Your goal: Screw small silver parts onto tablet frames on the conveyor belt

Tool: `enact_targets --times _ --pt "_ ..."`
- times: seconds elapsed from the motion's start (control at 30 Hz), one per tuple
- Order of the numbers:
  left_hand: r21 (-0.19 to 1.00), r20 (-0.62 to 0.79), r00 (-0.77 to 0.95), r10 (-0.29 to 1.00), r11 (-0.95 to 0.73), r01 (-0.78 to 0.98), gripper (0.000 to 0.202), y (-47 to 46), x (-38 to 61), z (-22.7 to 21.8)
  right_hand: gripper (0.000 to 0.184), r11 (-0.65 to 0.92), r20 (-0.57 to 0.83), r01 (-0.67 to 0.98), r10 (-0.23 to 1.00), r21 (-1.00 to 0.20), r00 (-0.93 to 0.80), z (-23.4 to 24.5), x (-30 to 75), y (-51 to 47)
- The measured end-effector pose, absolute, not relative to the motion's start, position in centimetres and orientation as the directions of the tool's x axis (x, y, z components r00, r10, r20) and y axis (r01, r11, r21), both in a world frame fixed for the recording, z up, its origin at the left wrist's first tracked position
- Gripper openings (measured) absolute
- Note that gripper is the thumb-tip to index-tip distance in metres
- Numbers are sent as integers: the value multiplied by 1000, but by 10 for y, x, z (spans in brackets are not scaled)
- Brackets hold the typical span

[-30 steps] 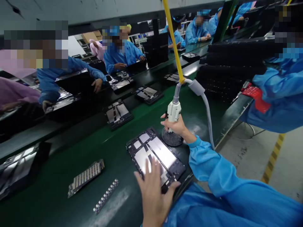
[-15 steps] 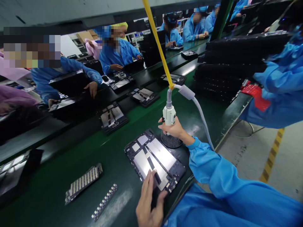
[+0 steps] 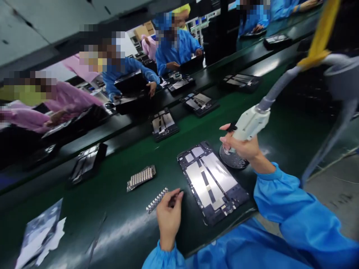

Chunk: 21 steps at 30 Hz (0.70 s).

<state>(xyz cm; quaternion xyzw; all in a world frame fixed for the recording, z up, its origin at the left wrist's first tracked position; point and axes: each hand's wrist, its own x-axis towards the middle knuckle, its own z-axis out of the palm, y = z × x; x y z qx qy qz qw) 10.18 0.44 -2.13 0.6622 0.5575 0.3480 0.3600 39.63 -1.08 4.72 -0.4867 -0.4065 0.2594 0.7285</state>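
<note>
Strip point(image 3: 157, 200) of small parts lies on the green worktop point(image 3: 112, 220), at 9 o'clock of the tablet frame point(image 3: 212, 182); thin, light, probably bendable, best pinched at its near end. Left hand point(image 3: 168, 218) pinches there; right hand point(image 3: 242, 147) grips the screwdriver point(image 3: 249, 124).

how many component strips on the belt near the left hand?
2. A narrow strip lies at the left hand, its near end at the fingers. A wider strip lies apart, farther up the belt. None look hidden.
</note>
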Motion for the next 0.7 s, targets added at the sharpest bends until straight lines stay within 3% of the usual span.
enact_targets --times 0.07,0.17,0.37,0.7 --pt "922 -60 99 993 17 386 36 9 108 -20 27 403 353 -8 808 -915 471 55 385 -13" --pt "949 -176 192 966 114 295 34 17 123 -14 30 379 341 -44 872 -924 351 65 362 -15" --pt "944 -111 249 962 24 329 18 39 140 -9 27 297 275 -138 949 -945 155 81 320 -10" --pt "972 -118 261 958 58 227 16 51 145 -15 27 215 207 -126 976 -968 74 60 272 31"
